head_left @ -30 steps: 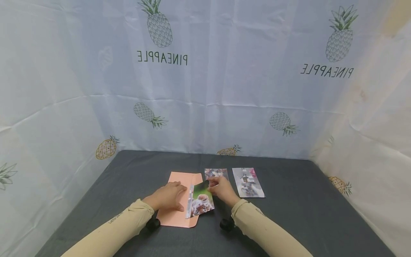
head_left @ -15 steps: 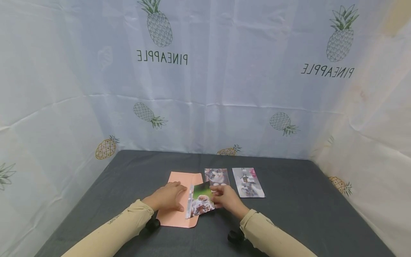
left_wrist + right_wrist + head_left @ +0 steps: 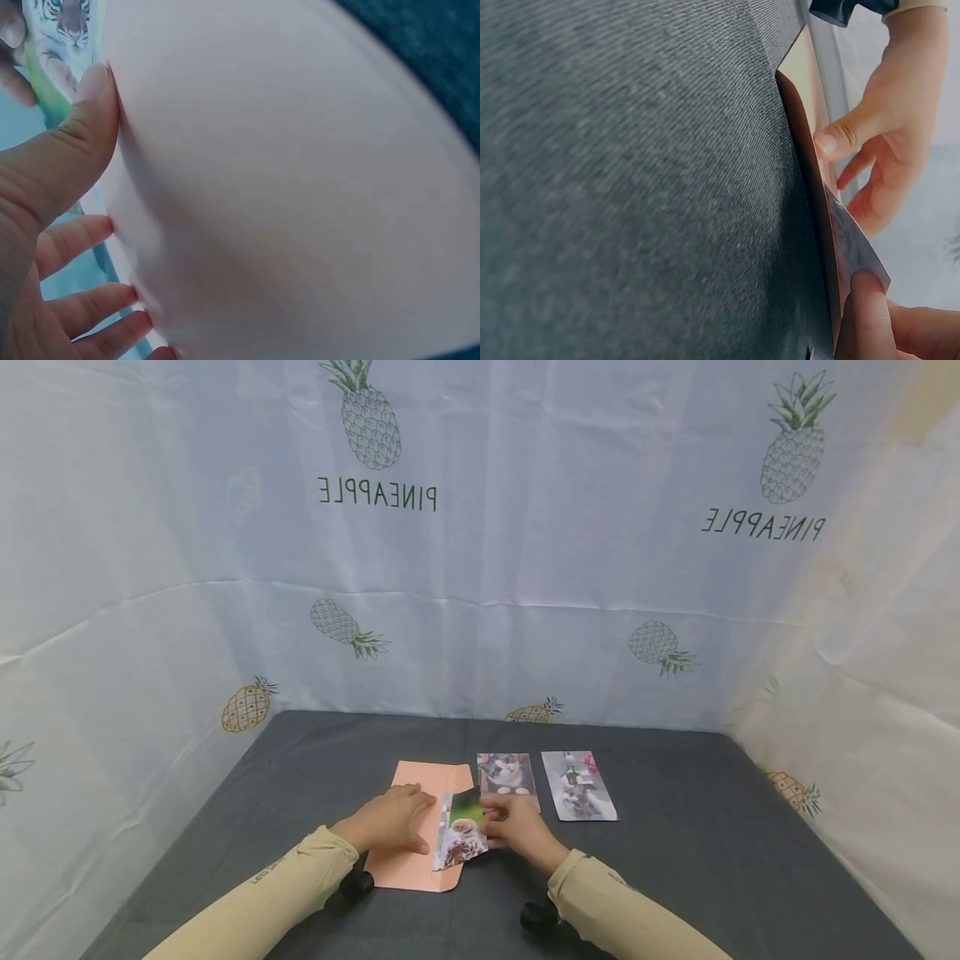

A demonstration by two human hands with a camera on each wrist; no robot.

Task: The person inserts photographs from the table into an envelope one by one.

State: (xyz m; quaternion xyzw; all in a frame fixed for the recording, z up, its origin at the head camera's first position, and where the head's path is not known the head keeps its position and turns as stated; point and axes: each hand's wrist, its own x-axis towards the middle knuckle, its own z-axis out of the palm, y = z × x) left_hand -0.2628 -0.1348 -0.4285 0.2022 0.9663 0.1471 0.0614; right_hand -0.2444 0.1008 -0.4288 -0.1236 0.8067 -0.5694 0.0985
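A peach envelope (image 3: 408, 870) lies on the dark cloth with its flap side to the right. My left hand (image 3: 390, 820) rests on it, fingers spread and fairly straight, thumb near the opening. A flower photo card (image 3: 459, 842) with a green background lies partly over the envelope's right side. My right hand (image 3: 521, 831) pinches the card by its right edge. In the left wrist view, a tiger print (image 3: 67, 26) shows near the right hand's fingertips. The right wrist view shows the card's corner (image 3: 855, 232) raised at the envelope's edge; how far it reaches inside is hidden.
Behind the right hand lies a cat photo card (image 3: 504, 774), its lower part covered. Another photo card (image 3: 577, 785) lies to its right. The dark-covered table (image 3: 675, 860) meets a pineapple-print curtain (image 3: 480, 543) at the back and sides.
My right hand has slid down from the flower card's upper corner to its right edge, then leftward with the card. More of the cat card shows. The left hand has stayed put.
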